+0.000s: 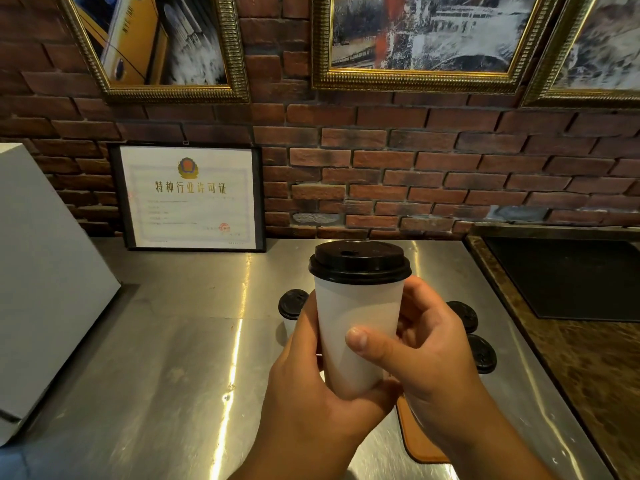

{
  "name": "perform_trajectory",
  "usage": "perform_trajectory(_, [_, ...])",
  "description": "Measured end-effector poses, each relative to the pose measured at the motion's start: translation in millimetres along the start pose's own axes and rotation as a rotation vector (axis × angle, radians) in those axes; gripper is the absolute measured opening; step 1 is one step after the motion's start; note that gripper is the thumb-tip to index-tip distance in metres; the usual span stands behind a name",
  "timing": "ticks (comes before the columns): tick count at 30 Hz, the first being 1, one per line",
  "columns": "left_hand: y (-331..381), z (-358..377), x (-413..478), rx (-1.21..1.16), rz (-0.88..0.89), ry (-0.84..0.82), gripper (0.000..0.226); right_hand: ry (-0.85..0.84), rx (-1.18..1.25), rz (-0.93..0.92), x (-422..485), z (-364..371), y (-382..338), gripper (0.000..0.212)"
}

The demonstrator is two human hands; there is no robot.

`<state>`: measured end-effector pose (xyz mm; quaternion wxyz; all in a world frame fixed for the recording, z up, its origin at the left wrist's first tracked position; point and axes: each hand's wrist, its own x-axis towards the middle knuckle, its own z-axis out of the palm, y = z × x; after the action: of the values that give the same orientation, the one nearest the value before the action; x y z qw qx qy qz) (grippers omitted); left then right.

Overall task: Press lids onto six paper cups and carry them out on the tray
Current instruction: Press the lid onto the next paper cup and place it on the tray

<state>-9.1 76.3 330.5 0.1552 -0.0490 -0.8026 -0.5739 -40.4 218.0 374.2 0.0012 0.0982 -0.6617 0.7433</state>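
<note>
Left hand point(304, 386) and right hand point(426, 348) both wrap their fingers round a tall white paper cup point(358, 327), held above the steel counter point(173, 341), round black plastic lid point(360, 261) already on. Three more lidded cups point(292, 304) show below; the brown tray point(415, 434) looks yet to be carried.

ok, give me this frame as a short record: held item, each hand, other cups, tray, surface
held: white paper cup, black lid on it, upright
left hand: grips the cup's lower left side
right hand: grips the cup's right side, thumb across the front
other cups: left lidded cup, far right lidded cup, near right lidded cup; any others hidden
tray: brown tray, mostly behind the right arm
surface: steel counter
</note>
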Motion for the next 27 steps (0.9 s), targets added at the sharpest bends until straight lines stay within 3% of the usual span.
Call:
perform_trajectory(7, [5.1, -1.2, -3.6, -0.009, 0.01, 0.004, 0.108, -0.03, 0.015, 0.009, -4.0, 1.4, -4.9, 0.076])
perform_trajectory(15, [9.7, -1.8, -3.6, -0.014, -0.057, 0.037, 0.109, -0.038, 0.023, 0.0, -6.8, 1.7, -4.7, 0.078])
perform_trajectory(27, [10.3, 1.3, -4.4, 0.018, -0.024, 0.02, 0.104, -0.015, 0.013, 0.009, -7.9, 0.0, -5.8, 0.079])
